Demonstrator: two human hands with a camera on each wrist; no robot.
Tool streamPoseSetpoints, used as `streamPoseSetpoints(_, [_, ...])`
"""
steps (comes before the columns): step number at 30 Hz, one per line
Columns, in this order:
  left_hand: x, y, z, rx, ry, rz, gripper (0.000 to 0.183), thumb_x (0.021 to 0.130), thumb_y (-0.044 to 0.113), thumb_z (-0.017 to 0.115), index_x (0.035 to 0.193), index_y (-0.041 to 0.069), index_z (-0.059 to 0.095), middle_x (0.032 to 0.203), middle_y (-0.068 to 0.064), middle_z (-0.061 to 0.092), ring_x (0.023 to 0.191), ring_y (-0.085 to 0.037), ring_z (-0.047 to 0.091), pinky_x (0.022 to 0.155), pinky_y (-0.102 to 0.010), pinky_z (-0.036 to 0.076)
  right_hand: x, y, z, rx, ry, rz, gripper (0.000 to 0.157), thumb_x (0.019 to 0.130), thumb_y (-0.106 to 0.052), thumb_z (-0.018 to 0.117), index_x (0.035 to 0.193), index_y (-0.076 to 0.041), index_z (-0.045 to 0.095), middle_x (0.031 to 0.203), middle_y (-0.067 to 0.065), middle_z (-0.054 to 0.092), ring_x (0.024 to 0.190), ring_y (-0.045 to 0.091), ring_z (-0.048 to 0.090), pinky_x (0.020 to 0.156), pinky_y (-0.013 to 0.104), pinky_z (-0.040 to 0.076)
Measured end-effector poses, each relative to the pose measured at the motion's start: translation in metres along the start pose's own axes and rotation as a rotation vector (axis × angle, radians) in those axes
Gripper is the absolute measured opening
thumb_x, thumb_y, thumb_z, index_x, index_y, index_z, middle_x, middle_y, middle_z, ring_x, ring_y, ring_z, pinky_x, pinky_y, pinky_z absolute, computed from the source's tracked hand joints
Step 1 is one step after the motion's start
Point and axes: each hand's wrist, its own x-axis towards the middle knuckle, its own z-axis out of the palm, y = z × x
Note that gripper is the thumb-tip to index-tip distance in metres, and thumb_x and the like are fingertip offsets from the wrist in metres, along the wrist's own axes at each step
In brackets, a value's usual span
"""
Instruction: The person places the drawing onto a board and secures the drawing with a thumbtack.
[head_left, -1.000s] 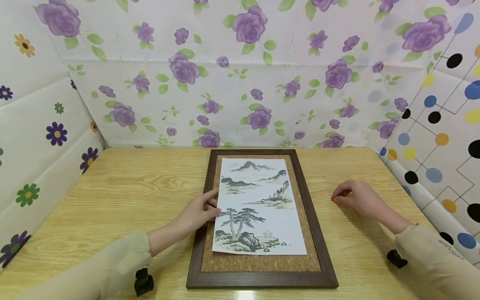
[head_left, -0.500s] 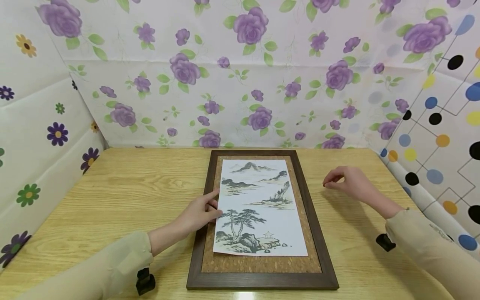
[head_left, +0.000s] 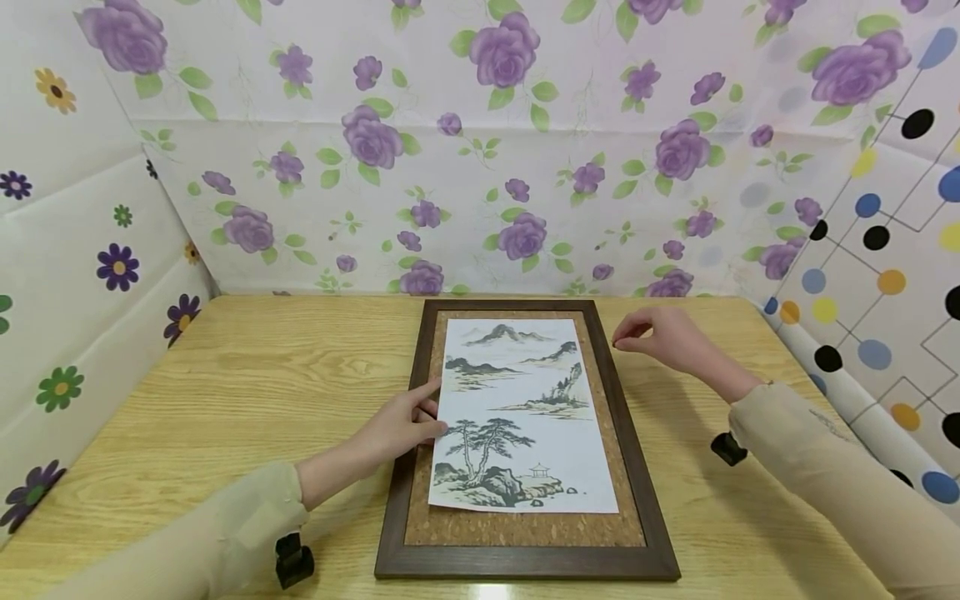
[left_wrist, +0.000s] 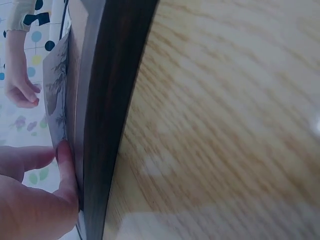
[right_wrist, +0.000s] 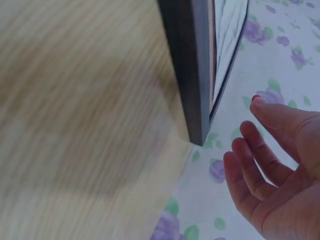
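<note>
My left hand (head_left: pixel 401 425) holds the left edge of a sheet of paper (head_left: pixel 555 483) with its thumb and index finger. The sheet bears an ink landscape of mountains and pine trees and lies over a cork board (head_left: pixel 480 527) with a dark brown frame (head_left: pixel 525 562). Along its left side the paper stands slightly raised from the cork. Just beyond the frame's right edge, near the upper corner, hovers my right hand (head_left: pixel 667 333). Thumb and index finger pinch a small red pushpin (right_wrist: pixel 256 97), mostly hidden by the fingertips. The other fingers of that hand are loosely bent.
Under the board is a light wood-grain table (head_left: pixel 285 367). A cloth with purple roses (head_left: pixel 525 236) hangs at its back edge. Flower-patterned cloth (head_left: pixel 67 250) borders the left side, and dotted cloth (head_left: pixel 892 350) the right.
My right hand has moved left and away from me, from the bare table on the right to beside the frame, with the red pushpin pinched. My left hand and the paper have stayed put.
</note>
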Motion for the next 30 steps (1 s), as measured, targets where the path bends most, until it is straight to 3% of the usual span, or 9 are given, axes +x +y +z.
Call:
streamPoseSetpoints(5, [0.0,0.0,-0.002,-0.006,-0.019,0.004,0.074,0.095,0.007,0.062,0.157,0.003,0.023,0.101,-0.011,0.056,0.078,-0.015,0.056,0.061,-0.026,0.045,0.014,-0.008,0.004,0.023,-0.01,-0.009,0.008,0.09,-0.016,0.072,0.095,-0.012,0.078,0.092,0.002,0.075,0.086,0.019,0.067,0.074,0.034,0.054])
streamPoseSetpoints(14, [0.0,-0.001,-0.001,-0.011,-0.017,0.008,0.075,0.094,0.005,0.063,0.157,0.001,0.022,0.102,-0.012,0.056,0.079,-0.014,0.055,0.063,-0.024,0.046,0.037,-0.025,0.015,0.066,-0.023,-0.014,0.01,0.091,-0.02,0.072,0.097,-0.015,0.078,0.094,0.002,0.075,0.087,0.019,0.067,0.075,0.036,0.054])
streamPoseSetpoints(23, [0.0,-0.001,0.0,-0.032,0.001,-0.003,0.072,0.093,0.003,0.062,0.155,-0.002,0.026,0.103,-0.012,0.055,0.084,-0.012,0.059,0.078,-0.03,0.058,0.066,-0.039,0.03,0.145,-0.038,-0.032,0.008,0.091,-0.018,0.072,0.094,-0.014,0.078,0.093,0.005,0.075,0.079,0.015,0.067,0.071,0.03,0.054])
streamPoseSetpoints(30, [0.001,0.002,-0.001,-0.045,-0.015,-0.036,0.07,0.092,0.004,0.064,0.153,-0.003,0.028,0.1,-0.011,0.053,0.075,-0.014,0.059,0.068,-0.032,0.06,0.083,-0.052,0.038,0.17,-0.048,-0.02,0.009,0.092,-0.018,0.071,0.095,-0.014,0.078,0.094,0.005,0.075,0.083,0.019,0.069,0.077,0.033,0.056])
